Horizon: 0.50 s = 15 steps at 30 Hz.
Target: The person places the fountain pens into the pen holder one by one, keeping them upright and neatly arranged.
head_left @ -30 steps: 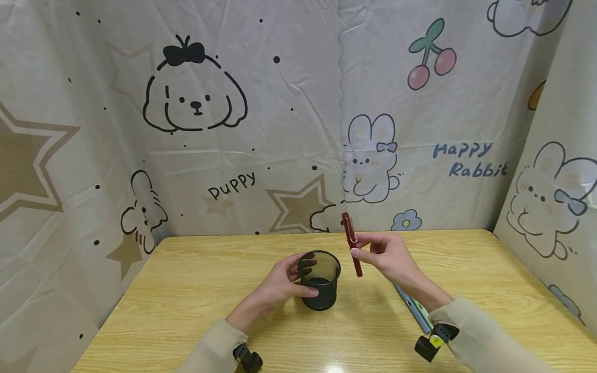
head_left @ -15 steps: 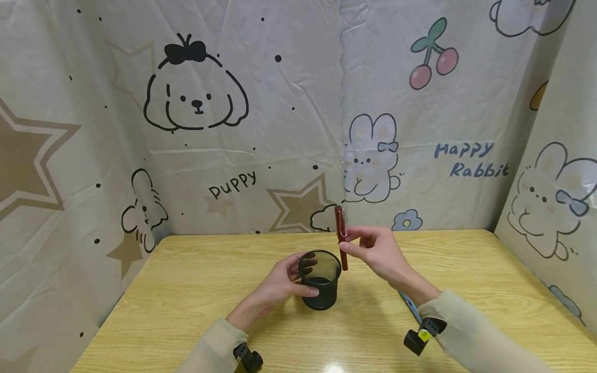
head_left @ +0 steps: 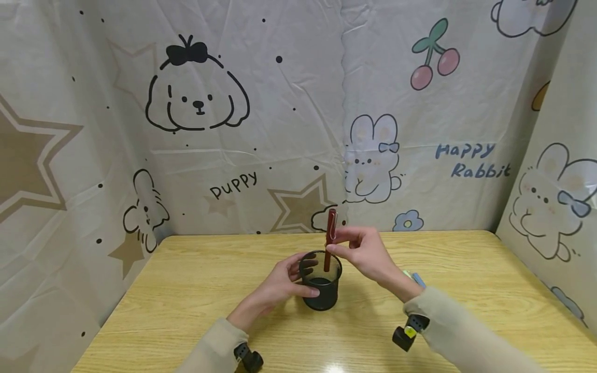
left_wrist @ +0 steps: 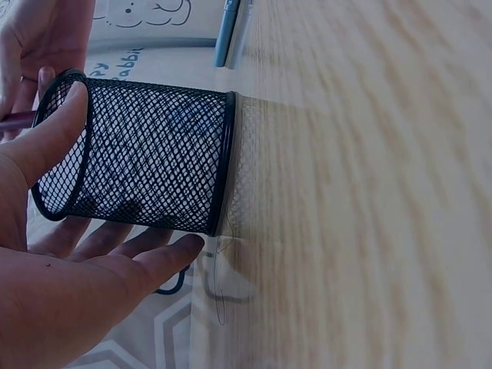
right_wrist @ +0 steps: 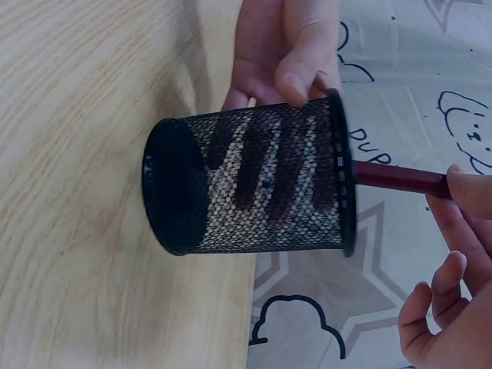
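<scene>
A black mesh pen cup point(head_left: 326, 299) stands upright on the wooden table. My left hand point(head_left: 274, 289) holds it from the left, thumb on the near side and fingers round the far side; those fingers show through the mesh in the right wrist view. Between thumb and fingertips, my right hand point(head_left: 368, 255) pinches a dark red pen point(head_left: 331, 224) with a silver clip, held nearly vertical. In the head view the pen's lower end overlaps the mouth of the cup. The right wrist view has that end of the red pen point(right_wrist: 400, 178) right at the cup's rim point(right_wrist: 344, 173).
A blue pen point(head_left: 418, 280) and a pale green pen point(head_left: 407, 273) lie on the table point(head_left: 186, 290), partly hidden behind the right forearm. A printed cloth point(head_left: 289, 103) hangs behind the table and along both sides. Each wrist wears a small black camera point(head_left: 404, 338).
My right hand has carried the red pen leftward, from beside the pen cup to over its mouth, and the pen has turned more upright. The left hand and cup have stayed in place.
</scene>
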Available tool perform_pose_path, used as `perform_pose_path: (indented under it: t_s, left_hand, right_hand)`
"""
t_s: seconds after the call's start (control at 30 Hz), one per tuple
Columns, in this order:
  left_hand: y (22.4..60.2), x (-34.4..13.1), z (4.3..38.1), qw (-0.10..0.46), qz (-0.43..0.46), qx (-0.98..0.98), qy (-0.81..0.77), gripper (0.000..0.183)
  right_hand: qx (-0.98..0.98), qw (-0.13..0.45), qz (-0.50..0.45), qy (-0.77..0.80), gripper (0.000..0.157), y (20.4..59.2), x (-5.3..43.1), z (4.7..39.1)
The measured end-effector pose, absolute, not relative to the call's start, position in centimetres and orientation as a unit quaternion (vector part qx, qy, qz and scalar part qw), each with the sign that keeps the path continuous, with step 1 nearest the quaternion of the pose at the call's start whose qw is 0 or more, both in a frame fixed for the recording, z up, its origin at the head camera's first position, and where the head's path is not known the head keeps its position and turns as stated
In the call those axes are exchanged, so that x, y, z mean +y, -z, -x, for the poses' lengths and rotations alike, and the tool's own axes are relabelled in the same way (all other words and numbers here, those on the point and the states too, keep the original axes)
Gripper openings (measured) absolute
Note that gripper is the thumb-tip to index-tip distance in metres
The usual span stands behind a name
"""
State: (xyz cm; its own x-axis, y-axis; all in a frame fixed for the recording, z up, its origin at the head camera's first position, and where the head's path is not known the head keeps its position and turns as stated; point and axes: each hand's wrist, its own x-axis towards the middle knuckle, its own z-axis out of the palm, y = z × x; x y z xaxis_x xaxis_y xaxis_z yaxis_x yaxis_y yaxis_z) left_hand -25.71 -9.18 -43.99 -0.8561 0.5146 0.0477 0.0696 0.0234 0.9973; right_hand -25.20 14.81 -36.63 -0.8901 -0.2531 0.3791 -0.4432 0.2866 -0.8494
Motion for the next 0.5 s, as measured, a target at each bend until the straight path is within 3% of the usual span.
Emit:
perform_pose_path:
  t_s: [0.5]
  left_hand:
    - [44.2,-9.2,25.7,0.166,-0.208,0.694,-0.669,0.082]
  right_hand:
    - [-0.819,0.059,-0.213,-0.529,0.021,38.0,13.7,25.9]
